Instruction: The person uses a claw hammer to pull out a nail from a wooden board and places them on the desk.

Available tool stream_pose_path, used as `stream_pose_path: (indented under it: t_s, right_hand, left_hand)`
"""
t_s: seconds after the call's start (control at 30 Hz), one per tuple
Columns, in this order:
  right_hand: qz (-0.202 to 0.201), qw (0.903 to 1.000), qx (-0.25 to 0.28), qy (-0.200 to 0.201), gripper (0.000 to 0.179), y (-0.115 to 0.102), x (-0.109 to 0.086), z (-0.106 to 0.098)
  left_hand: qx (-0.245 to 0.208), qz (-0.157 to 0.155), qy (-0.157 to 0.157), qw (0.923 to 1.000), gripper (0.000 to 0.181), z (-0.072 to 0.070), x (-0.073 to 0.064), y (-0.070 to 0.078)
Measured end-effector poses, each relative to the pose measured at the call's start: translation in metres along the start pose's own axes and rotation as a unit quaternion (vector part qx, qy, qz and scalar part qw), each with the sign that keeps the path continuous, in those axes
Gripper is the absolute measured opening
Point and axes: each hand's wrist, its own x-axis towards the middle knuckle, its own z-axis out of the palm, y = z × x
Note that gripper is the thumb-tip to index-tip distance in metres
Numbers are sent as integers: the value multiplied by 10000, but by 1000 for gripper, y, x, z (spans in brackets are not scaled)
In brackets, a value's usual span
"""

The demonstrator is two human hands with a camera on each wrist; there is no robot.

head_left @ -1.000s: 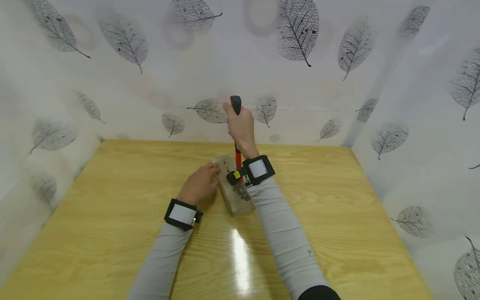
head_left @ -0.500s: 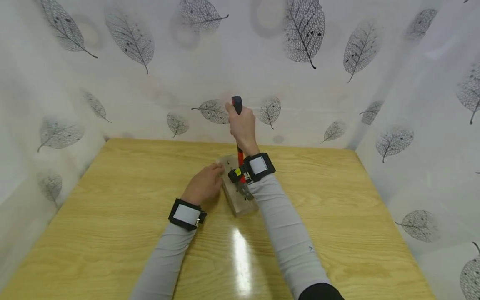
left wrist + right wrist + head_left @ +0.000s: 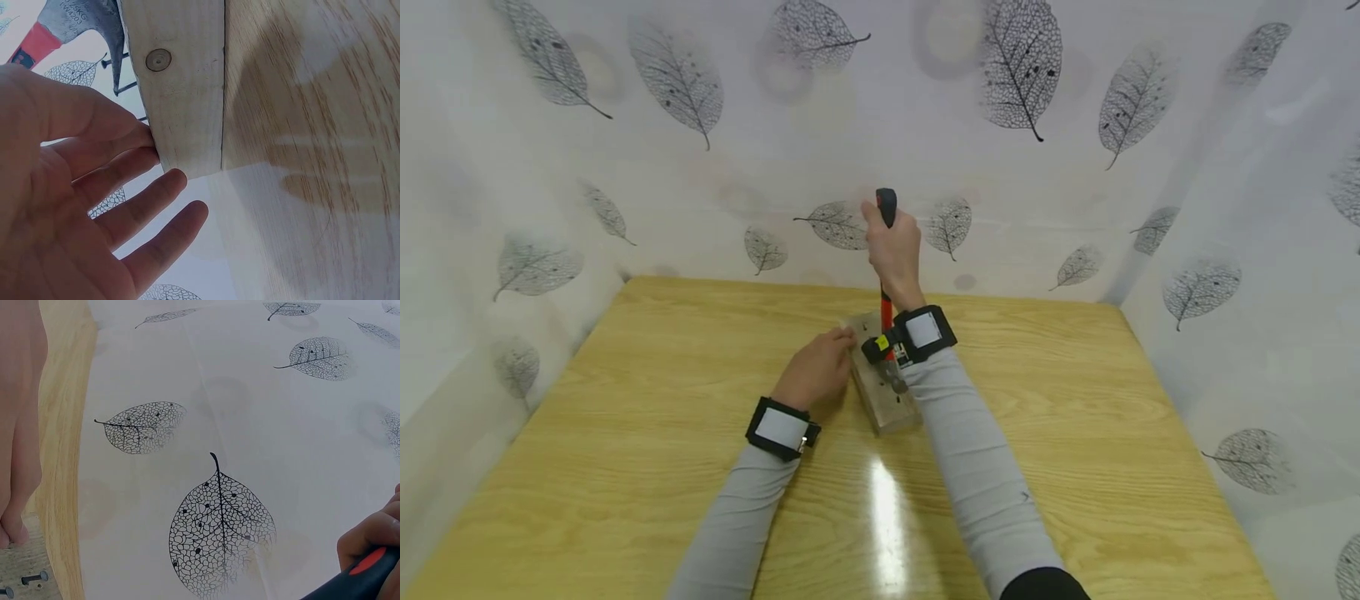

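A wooden block [image 3: 887, 412] with several nails [image 3: 34, 577] sticking out of its top lies near the middle of the table. My left hand [image 3: 816, 367] touches its far left end; in the left wrist view the thumb and nearer fingertips press at the block's edge, the other fingers stretched loosely. My right hand [image 3: 895, 250] grips the black-and-red handle of a claw hammer [image 3: 81, 22], handle standing nearly upright. The hammer's head is low over the block, with a claw tip right by a nail shank in the left wrist view. My right wrist partly hides the head in the head view.
The yellow wood-grain table [image 3: 1037, 433] extends to both sides of the block. A pale leaf-patterned sheet [image 3: 700, 183] hangs behind the table's far edge and along its sides.
The head view has swung slightly left, so everything appears farther right. The hammer's head has shifted slightly toward the block's far end. Both hands keep their places on the block and handle.
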Motion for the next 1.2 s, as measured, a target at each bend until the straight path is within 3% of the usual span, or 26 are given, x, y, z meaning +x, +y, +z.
stream_pose_path:
  t_s: [0.1, 0.3, 0.43, 0.57, 0.77, 0.97, 1.2]
  right_hand:
    - [-34, 10000, 15, 77, 40, -4, -3, -7]
    - [-105, 9997, 159, 178, 42, -32, -29, -22]
    - [-432, 9963, 708, 204, 45, -35, -42, -35]
    - [-893, 9872, 1309, 191, 42, -31, -50, -46]
    - [-1552, 9757, 1528, 231, 42, -16, -56, -51]
    - [-1881, 9658, 1769, 223, 39, -11, -69, -54]
    - [-2370, 9385, 2503, 220, 33, -17, -82, -70]
  left_hand:
    - [-48, 0, 10, 10000, 41, 2, 2, 4]
    - [-25, 47, 62, 10000, 40, 10, 3, 6]
    - [93, 141, 135, 9998, 40, 13, 5, 5]
    - [180, 174, 234, 9994, 39, 12, 6, 4]
    - [273, 115, 339, 9990, 38, 8, 5, 3]
    - [247, 8, 427, 9988, 37, 8, 0, 2]
    - [216, 38, 352, 9991, 39, 9, 2, 3]
